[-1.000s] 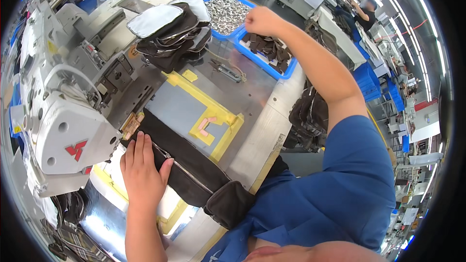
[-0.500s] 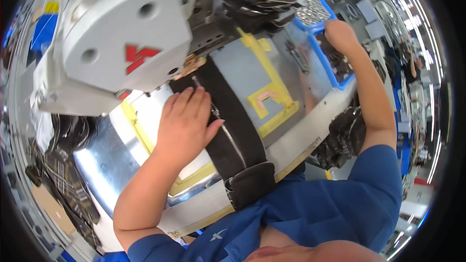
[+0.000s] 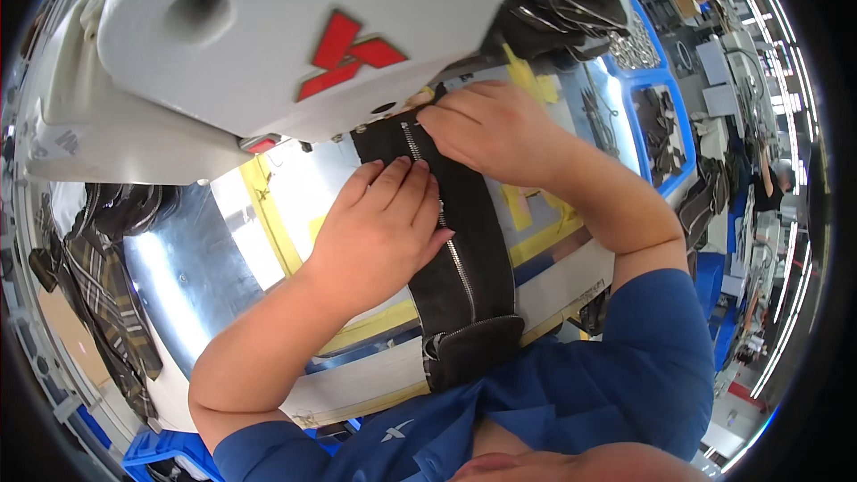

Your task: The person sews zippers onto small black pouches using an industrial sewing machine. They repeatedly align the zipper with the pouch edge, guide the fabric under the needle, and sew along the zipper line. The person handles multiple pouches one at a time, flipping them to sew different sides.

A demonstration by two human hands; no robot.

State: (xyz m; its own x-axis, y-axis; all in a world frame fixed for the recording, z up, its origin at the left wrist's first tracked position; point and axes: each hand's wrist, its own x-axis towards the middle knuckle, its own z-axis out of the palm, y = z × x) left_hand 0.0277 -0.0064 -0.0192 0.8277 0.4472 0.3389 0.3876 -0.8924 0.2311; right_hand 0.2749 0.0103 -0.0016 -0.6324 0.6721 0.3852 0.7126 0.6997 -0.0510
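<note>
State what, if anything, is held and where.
The left hand lies on the dark fabric piece by its zipper, gripping nothing; whether the right hand, at the piece's far end, grips anything is unclear.

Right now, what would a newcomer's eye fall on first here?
Probably the big white machine with its red emblem, filling the upper left. Next, the hands near the middle: the left hand lies on dark zippered fabric, the right hand at its upper end. At upper right are blue trays holding metal pieces and dark scraps.
</note>
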